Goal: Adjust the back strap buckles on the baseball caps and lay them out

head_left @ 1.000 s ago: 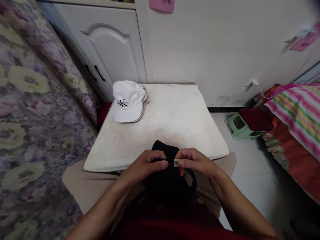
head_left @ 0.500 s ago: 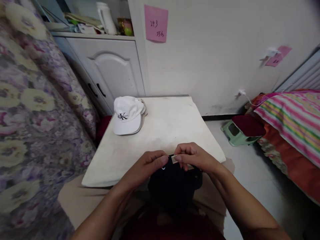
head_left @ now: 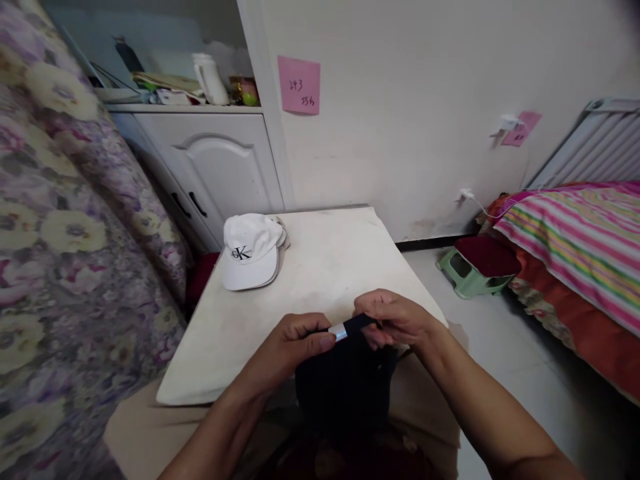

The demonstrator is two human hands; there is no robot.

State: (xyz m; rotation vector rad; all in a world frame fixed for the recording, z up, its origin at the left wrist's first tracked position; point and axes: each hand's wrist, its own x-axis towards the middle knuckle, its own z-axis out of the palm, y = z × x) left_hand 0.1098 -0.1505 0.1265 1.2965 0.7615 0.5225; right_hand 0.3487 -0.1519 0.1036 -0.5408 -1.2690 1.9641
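A dark cap [head_left: 345,393] sits over my lap at the table's near edge, its back strap [head_left: 359,324] raised between my hands. Around the strap is a shiny metal buckle [head_left: 338,332]. My left hand [head_left: 300,340] is closed, thumb and fingers pinching the strap right at the buckle. The strap's other part runs into my right hand [head_left: 387,317], whose fingers are closed on it. Much of the cap is too dark to make out. Farther off, a white cap [head_left: 253,243] with black letters rests on the table, with more caps stacked beneath it.
The pale-covered table [head_left: 320,267] stands against the wall. A floral curtain [head_left: 75,267] hangs at left, beside a white cabinet [head_left: 225,160]. To the right are a green stool [head_left: 475,267] with a dark red top and a bed with a striped cover [head_left: 585,227].
My right hand has drawn the strap up and rightward, so a dark length now spans between the hands. My left thumb has come onto the buckle. The view has tilted up slightly.
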